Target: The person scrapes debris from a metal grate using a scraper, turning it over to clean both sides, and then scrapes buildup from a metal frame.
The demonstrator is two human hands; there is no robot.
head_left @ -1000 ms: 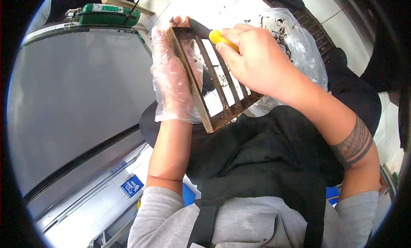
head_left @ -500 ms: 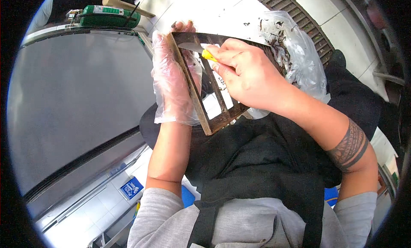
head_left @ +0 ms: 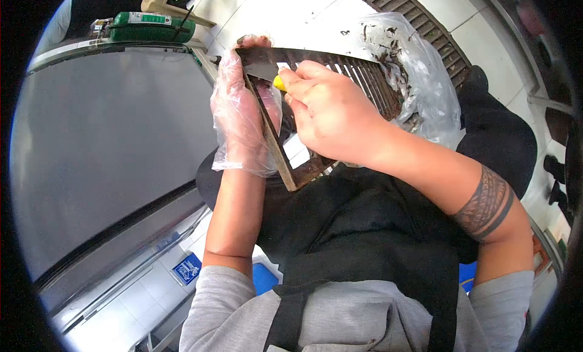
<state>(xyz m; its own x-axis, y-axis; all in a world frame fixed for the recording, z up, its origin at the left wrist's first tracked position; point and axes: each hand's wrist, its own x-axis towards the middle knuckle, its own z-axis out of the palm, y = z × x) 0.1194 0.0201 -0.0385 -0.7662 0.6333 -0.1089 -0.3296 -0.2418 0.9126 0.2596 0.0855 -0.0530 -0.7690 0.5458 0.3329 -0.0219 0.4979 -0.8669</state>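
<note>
A grimy slatted metal grate (head_left: 278,150) is tilted over my lap. My left hand (head_left: 238,118), in a loose clear plastic glove, is closed around its left edge, with the fingertips showing past the top corner. In my bare right hand (head_left: 337,109) is a knife (head_left: 261,68) with a yellow handle. Its blade points left and lies against the grate's upper left corner, close to my gloved fingers. My right wrist and fingers cover part of the slats. Beyond the grate's right end, a clear plastic bag (head_left: 438,97) holds dark scraps of grime (head_left: 393,69).
A slatted floor drain (head_left: 419,25) runs across the pale tiles at the upper right. On my left stands a large grey panel (head_left: 115,145), with a green cylinder (head_left: 149,27) behind it. A blue label (head_left: 187,269) shows at the lower left.
The knife and my right hand have moved slightly left, toward the grate's upper left corner. The grate has tilted a little, and its slats look closer together from here.
</note>
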